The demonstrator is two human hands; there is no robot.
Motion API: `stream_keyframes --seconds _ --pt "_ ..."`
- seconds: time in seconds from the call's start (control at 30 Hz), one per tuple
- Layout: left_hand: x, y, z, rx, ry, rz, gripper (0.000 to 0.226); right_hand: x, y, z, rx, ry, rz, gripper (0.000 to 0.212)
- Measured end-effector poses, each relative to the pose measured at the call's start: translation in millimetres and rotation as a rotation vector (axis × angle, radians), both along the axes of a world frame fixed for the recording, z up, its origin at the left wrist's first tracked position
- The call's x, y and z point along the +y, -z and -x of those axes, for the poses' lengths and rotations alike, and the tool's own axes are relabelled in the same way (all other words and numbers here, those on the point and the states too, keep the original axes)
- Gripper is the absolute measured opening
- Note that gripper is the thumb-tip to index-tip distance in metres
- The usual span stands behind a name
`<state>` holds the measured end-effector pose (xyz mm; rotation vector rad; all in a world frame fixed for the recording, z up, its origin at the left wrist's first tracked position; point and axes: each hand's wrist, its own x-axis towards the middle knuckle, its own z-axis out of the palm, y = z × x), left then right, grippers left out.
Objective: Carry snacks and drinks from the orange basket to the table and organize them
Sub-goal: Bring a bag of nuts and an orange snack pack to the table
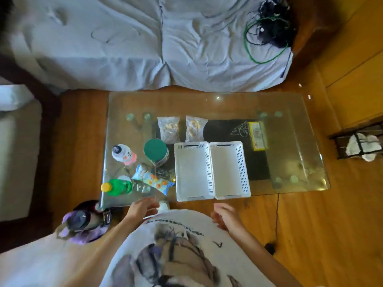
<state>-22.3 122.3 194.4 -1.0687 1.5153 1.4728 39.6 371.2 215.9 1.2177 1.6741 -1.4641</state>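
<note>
1. Left hand (143,207): grip loosely spread, holding nothing, at tabletop (290,141) near edge.
2. Snack packet (152,180): lying flat, just ahead of left hand, long axis slanting left-far to right-near.
3. Right hand (224,214): relaxed, holding nothing, farther off.

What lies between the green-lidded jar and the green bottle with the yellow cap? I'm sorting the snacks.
In the head view, a blue snack packet lies between the green-lidded jar and the green bottle.

A home living room: a grey-covered sofa (145,42) faces a glass coffee table (290,162) on wooden flooring (342,224).
</note>
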Motion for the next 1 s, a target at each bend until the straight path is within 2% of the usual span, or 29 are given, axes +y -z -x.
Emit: stream_keyframes --seconds 0.13,0.4,0.5,0.57,0.67,0.73,0.8,0.87,1.0 --pt "-15 3 -68 -0.019 -0.206 0.055 0.014 17 15 -6 -0.060 -0.190 0.005 0.016" --pt "-9 -7 -215 -0.089 -0.807 0.132 0.016 1 39 13 -0.163 -0.612 -0.039 0.012" --pt "0 -8 -275 -0.103 -1.075 0.120 0.025 -38 40 23 -0.155 -0.877 -0.085 0.009" --pt "15 -7 -337 -0.133 -1.325 0.126 0.030 -89 40 11 -0.147 -1.144 -0.102 0.010" --pt "39 -4 -374 -0.173 -1.603 0.101 0.037 -144 32 9 -0.101 -1.430 -0.129 0.024" --pt "70 -3 -429 -0.228 -1.880 0.046 0.037 -206 31 -35 -0.063 -1.680 -0.113 0.026" --pt "96 -2 -457 -0.271 -2.061 -0.018 0.038 -256 25 -69 -0.014 -1.816 -0.111 0.017" --pt "119 4 -482 -0.284 -2.260 -0.084 0.039 -296 21 -113 0.027 -1.968 -0.067 0.019" --pt "140 16 -525 -0.322 -2.490 -0.191 0.043 -356 20 -200 0.033 -2.133 0.009 0.016"
